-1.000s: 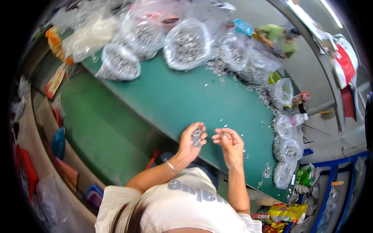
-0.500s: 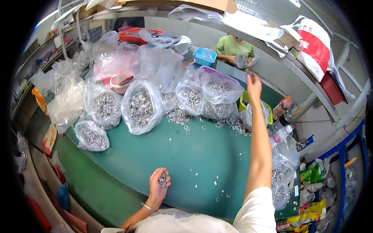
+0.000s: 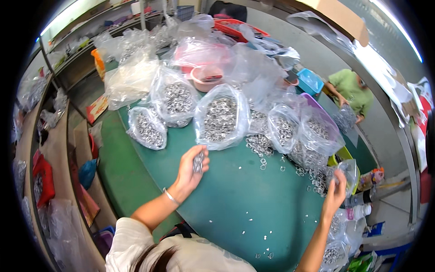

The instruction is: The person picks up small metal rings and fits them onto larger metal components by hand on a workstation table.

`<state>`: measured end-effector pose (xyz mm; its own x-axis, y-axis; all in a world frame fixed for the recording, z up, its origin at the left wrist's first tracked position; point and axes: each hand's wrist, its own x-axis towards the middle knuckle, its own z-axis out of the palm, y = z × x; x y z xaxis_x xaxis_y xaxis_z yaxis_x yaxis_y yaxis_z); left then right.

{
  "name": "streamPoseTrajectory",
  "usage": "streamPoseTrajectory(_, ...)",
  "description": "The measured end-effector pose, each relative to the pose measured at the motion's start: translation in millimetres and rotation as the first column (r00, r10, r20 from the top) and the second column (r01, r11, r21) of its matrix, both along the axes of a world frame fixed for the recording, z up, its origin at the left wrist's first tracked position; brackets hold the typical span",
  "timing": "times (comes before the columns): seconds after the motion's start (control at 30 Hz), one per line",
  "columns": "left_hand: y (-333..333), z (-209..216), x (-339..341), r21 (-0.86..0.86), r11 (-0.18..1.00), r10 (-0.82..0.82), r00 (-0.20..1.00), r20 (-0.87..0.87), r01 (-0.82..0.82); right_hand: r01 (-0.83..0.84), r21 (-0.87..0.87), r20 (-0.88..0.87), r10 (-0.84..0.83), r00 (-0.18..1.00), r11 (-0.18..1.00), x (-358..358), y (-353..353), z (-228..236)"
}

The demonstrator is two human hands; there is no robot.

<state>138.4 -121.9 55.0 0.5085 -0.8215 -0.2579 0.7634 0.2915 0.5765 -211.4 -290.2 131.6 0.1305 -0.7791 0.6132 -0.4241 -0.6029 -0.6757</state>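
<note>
My left hand is raised over the green table and grips a short stack of small metal rings. My right hand reaches out to the right and closes on the edge of a clear plastic bag with rings inside, next to loose rings scattered on the table. A large clear bag of rings lies just beyond my left hand.
Several more clear bags of metal rings crowd the far half of the table, with a pink bowl and a blue tray behind. Another person in a green shirt works at the far right. Small rings dot the near table.
My right hand has come down from high over the far bags to the bag at the table's right edge. My left hand still holds the rings. The view has tilted.
</note>
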Motion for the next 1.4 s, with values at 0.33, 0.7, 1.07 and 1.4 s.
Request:
streamPoseTrajectory(0.33, -55.7, 21.4, 46.2, -0.115, 0.986, 0.081, 0.948, -0.307, -0.121, -0.273, 0.451, -0.162, 0.379, 0.911, 0.85, -3.0, 108.1, -41.1)
streamPoseTrajectory(0.7, -101.7, 41.8, 205.7, -0.027, 0.857, 0.508, 0.853, -0.124, -0.514, -0.265, 0.59, -0.042, 0.357, 0.933, 0.762, -20.0, 158.6, -52.3)
streamPoseTrajectory(1.07, -166.1, 78.9, -50.8, -0.14, 0.837, -0.543, 0.833, -0.101, 0.529, -0.231, 0.65, -0.046, 0.341, 0.939, 0.724, -29.3, 176.3, -67.3)
streamPoseTrajectory(1.4, -346.1, 92.3, -153.6, 0.262, 0.893, -0.192, -0.217, 0.957, 0.365, -0.222, 0.685, 0.03, 0.278, 0.96, 0.694, -50.4, 188.8, -72.5)
